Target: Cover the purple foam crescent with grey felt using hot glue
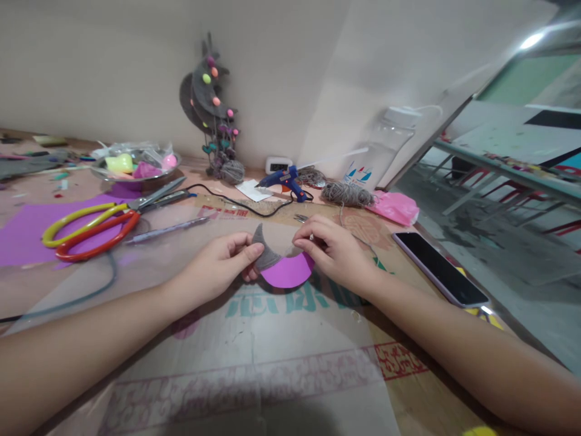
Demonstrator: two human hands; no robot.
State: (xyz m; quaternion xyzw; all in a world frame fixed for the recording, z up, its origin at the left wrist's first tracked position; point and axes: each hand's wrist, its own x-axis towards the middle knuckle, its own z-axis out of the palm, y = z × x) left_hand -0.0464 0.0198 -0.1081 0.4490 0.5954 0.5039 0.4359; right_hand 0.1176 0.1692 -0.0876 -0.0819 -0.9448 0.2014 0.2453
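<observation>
A purple paper crescent is held just above the work surface, its left part covered with grey yarn up to the pointed tip. My left hand grips that covered end between thumb and fingers. At the crescent's right side, my right hand is closed in a pinch, apparently on a thin strand of the grey yarn. Its fingers hide the crescent's right tip. A skein of grey yarn lies beyond this hand, with a loose strand running down toward my right wrist.
Scissors and a pen lie left, near purple paper and a metal bowl. Behind are a blue glue gun, a hanging moon decoration and a clear bottle. A phone rests right.
</observation>
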